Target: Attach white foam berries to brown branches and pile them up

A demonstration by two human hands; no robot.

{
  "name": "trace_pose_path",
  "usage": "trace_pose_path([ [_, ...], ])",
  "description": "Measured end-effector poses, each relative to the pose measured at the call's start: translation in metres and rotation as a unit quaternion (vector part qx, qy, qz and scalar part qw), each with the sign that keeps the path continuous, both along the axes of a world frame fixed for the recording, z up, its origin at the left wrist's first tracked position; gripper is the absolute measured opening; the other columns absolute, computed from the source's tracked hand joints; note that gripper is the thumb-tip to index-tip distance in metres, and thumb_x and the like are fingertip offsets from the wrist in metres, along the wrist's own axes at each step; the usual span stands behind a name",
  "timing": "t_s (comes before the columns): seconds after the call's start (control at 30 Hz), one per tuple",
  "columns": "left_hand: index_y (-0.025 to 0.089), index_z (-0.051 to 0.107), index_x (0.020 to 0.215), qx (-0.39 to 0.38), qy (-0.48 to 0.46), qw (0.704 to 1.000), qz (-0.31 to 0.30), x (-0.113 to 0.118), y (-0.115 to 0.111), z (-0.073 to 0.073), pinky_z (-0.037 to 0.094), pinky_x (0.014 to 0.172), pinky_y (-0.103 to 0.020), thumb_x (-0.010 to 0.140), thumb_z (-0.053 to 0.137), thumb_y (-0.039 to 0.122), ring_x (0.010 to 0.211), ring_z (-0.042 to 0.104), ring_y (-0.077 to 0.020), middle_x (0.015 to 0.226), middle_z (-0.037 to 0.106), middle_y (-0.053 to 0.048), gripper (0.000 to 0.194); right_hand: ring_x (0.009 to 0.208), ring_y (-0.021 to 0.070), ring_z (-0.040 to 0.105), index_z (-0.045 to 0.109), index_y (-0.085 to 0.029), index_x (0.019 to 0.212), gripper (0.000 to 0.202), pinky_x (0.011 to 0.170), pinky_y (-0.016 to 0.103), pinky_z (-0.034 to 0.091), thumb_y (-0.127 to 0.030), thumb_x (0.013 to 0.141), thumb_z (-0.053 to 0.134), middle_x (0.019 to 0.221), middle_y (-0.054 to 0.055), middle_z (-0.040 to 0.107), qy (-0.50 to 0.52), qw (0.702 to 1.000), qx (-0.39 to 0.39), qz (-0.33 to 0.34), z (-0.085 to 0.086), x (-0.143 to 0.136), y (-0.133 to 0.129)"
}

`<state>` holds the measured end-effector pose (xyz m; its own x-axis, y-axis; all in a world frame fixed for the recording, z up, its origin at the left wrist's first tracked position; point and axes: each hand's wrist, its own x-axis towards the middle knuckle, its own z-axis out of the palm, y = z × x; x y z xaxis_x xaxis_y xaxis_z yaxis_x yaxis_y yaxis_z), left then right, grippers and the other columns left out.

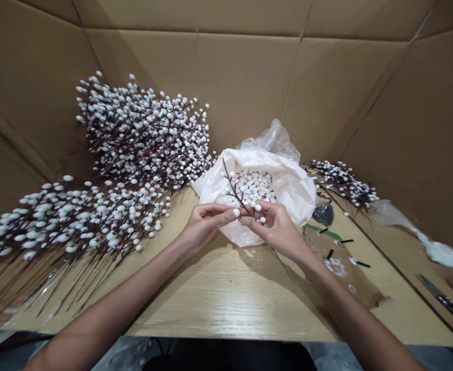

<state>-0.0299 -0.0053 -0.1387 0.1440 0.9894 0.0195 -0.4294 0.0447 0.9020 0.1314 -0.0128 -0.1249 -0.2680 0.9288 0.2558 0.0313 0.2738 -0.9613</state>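
A dark brown twig with a few white berries near its lower part stands tilted over an open white plastic bag. My left hand pinches a white berry between thumb and fingertips, beside the twig. Closed round the lower part of the twig is my right hand, with berries showing at its fingertips. Many loose white berries lie inside the bag, just behind both hands.
Big bundles of white-berried stems fill the left, more nearer. At right lie a smaller bundle, a dark packet, brown cardboard with small black sticks, a twisted plastic bag and scissors. Cardboard walls stand behind.
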Motion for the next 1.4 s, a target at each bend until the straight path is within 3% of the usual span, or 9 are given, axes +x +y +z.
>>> trace_pose_path([
  [0.1, 0.014, 0.074, 0.063, -0.013, -0.022, 1.0, 0.008, -0.003, 0.002, 0.002, 0.05, 0.065, -0.021, 0.042, 0.088, 0.02, 0.065, 0.065, -0.0127, 0.066, 0.072, -0.003, 0.026, 0.078, 0.0168, 0.058, 0.059, -0.018, 0.078, 0.016, 0.068, 0.029, 0.046, -0.027, 0.069, 0.068, 0.082, 0.004, 0.063, -0.019, 1.0, -0.016, 0.017, 0.0, 0.004, 0.001],
  [0.23, 0.013, 0.073, 0.063, -0.02, -0.05, 0.999, 0.006, -0.007, 0.004, 0.004, 0.051, 0.072, -0.022, 0.043, 0.086, 0.015, 0.067, 0.064, -0.012, 0.066, 0.07, -0.002, 0.024, 0.075, 0.0156, 0.058, 0.059, -0.02, 0.079, 0.021, 0.065, 0.028, 0.047, -0.035, 0.069, 0.069, 0.082, 0.002, 0.063, -0.005, 0.997, -0.075, 0.009, 0.004, 0.009, 0.002],
  [0.4, 0.012, 0.072, 0.076, -0.036, -0.046, 0.994, -0.089, -0.01, 0.004, -0.001, 0.053, 0.075, -0.024, 0.05, 0.084, 0.013, 0.074, 0.066, -0.0142, 0.079, 0.072, -0.004, 0.029, 0.091, 0.02, 0.061, 0.067, -0.021, 0.083, 0.033, 0.077, 0.032, 0.049, -0.05, 0.067, 0.069, 0.094, 0.006, 0.068, 0.169, 0.971, -0.161, 0.053, 0.009, 0.015, 0.005],
  [0.53, 0.012, 0.068, 0.078, -0.035, -0.039, 0.986, -0.157, -0.008, 0.001, -0.007, 0.054, 0.075, -0.027, 0.051, 0.084, 0.015, 0.074, 0.066, -0.0158, 0.078, 0.071, -0.004, 0.031, 0.1, 0.02, 0.059, 0.071, -0.022, 0.083, 0.03, 0.083, 0.032, 0.045, -0.044, 0.063, 0.075, 0.1, 0.005, 0.069, 0.175, 0.963, -0.189, 0.084, 0.009, 0.012, 0.005],
  [0.67, 0.013, 0.066, 0.077, -0.027, -0.034, 0.981, -0.191, -0.004, -0.003, -0.009, 0.054, 0.073, -0.028, 0.05, 0.086, 0.015, 0.073, 0.066, -0.0163, 0.078, 0.071, -0.004, 0.034, 0.083, 0.0151, 0.06, 0.07, -0.02, 0.077, 0.032, 0.077, 0.028, 0.044, -0.04, 0.055, 0.082, 0.083, 0.001, 0.068, 0.19, 0.949, -0.226, 0.111, 0.002, 0.007, 0.004],
  [0.9, 0.014, 0.068, 0.083, -0.03, -0.062, 0.982, -0.178, -0.002, -0.003, -0.008, 0.053, 0.068, -0.024, 0.053, 0.086, 0.013, 0.07, 0.066, -0.0132, 0.074, 0.07, -0.002, 0.035, 0.073, 0.0116, 0.058, 0.068, -0.019, 0.082, 0.025, 0.069, 0.025, 0.042, -0.033, 0.064, 0.079, 0.078, -0.001, 0.065, 0.207, 0.942, -0.227, 0.137, -0.005, 0.003, 0.002],
  [1.13, 0.013, 0.066, 0.082, -0.04, -0.069, 0.977, -0.198, -0.001, -0.002, -0.009, 0.053, 0.071, -0.025, 0.058, 0.081, 0.007, 0.068, 0.064, -0.0123, 0.071, 0.067, 0.001, 0.028, 0.075, 0.0126, 0.059, 0.072, -0.016, 0.077, 0.024, 0.076, 0.027, 0.041, -0.034, 0.061, 0.079, 0.072, 0.001, 0.067, 0.211, 0.946, -0.211, 0.129, -0.002, 0.0, -0.001],
  [1.4, 0.015, 0.067, 0.09, -0.067, -0.073, 0.976, -0.196, -0.002, -0.001, -0.009, 0.054, 0.074, -0.027, 0.053, 0.083, 0.006, 0.077, 0.068, -0.0159, 0.085, 0.072, -0.003, 0.041, 0.078, 0.0139, 0.058, 0.071, -0.016, 0.074, 0.024, 0.077, 0.029, 0.042, -0.028, 0.056, 0.081, 0.083, 0.003, 0.069, 0.296, 0.908, -0.277, 0.102, -0.005, 0.006, 0.001],
])
